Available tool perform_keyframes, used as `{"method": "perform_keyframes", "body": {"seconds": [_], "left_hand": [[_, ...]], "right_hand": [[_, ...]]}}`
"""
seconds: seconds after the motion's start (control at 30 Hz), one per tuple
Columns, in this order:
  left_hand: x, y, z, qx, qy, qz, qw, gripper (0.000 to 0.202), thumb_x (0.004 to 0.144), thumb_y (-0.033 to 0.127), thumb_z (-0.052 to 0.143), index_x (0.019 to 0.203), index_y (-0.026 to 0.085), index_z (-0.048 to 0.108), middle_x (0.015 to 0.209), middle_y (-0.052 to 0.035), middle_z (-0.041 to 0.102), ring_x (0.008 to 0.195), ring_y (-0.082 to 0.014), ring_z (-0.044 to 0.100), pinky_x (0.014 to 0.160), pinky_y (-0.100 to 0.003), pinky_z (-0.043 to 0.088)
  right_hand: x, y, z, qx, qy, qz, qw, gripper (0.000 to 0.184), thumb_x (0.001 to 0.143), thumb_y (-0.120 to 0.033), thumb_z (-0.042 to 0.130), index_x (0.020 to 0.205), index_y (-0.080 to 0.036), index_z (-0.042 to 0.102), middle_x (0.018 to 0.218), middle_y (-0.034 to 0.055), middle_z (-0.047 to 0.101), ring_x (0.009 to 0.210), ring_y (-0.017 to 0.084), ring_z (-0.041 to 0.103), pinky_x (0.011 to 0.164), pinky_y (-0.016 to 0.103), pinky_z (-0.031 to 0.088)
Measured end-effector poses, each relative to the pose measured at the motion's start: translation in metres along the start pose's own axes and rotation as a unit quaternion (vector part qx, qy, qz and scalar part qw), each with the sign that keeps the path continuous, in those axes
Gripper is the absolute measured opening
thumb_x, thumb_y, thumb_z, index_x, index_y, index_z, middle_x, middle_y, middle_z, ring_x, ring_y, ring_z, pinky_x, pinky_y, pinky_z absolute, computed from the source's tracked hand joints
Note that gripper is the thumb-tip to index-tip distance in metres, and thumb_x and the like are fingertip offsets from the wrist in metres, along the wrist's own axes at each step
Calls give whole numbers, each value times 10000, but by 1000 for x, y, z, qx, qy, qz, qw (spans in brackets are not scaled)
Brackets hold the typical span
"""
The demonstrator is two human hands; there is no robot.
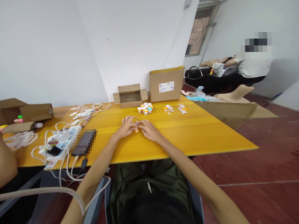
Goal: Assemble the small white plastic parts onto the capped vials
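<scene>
My left hand (126, 127) and my right hand (148, 129) meet at the middle of the yellow table (198, 130). Their fingers are pinched together on a small orange-and-white part (136, 127) that rests on the tabletop between them. Behind my hands stands a cluster of small finished pieces with white, orange and blue caps (145, 108). To its right lie two little heaps of loose orange and white bits (168, 109) (182, 109).
A small open carton (130, 95) and a taller cardboard box (166, 84) stand at the table's far edge. White cables, a power strip (58, 143) and a dark phone (84, 142) crowd the left side. Another person (252, 67) sits at the back right.
</scene>
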State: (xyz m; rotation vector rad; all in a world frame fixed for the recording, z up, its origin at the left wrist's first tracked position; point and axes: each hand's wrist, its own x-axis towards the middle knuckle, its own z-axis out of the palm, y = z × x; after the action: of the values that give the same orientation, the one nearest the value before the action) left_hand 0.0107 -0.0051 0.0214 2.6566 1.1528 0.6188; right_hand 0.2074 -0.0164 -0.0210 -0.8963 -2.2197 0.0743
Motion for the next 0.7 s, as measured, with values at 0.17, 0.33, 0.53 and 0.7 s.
{"method": "perform_keyframes", "body": {"seconds": [0.17,0.33,0.53,0.7], "left_hand": [[0,1,0,2,2,1,1000,209,907,287,559,821,253,746,1402,-39,519,1285,-300,358,1083,-520,270],[0,3,-2,5,-1,-1,1000,192,895,269,570,819,255,746,1399,-39,525,1283,-306,366,1078,-521,278],[1,1,0,4,3,1,1000,203,900,270,559,833,260,750,1402,-38,521,1286,-305,361,1081,-524,274],[1,0,1,10,4,2,1000,199,897,251,560,831,262,748,1405,-32,518,1280,-300,364,1078,-522,276]], "right_hand": [[0,1,0,-2,1,1,1000,344,812,14,472,923,-223,695,1107,74,630,1036,224,548,918,403,464],[0,3,0,1,21,7,1000,305,817,5,473,854,-216,681,1059,73,641,1019,224,556,895,390,471],[0,-1,0,-16,0,-2,1000,367,809,21,477,972,-222,698,1113,77,634,1033,219,549,910,380,461],[0,1,0,-18,4,9,1000,328,821,11,469,904,-210,696,1095,78,634,1029,218,550,902,382,462]]}}
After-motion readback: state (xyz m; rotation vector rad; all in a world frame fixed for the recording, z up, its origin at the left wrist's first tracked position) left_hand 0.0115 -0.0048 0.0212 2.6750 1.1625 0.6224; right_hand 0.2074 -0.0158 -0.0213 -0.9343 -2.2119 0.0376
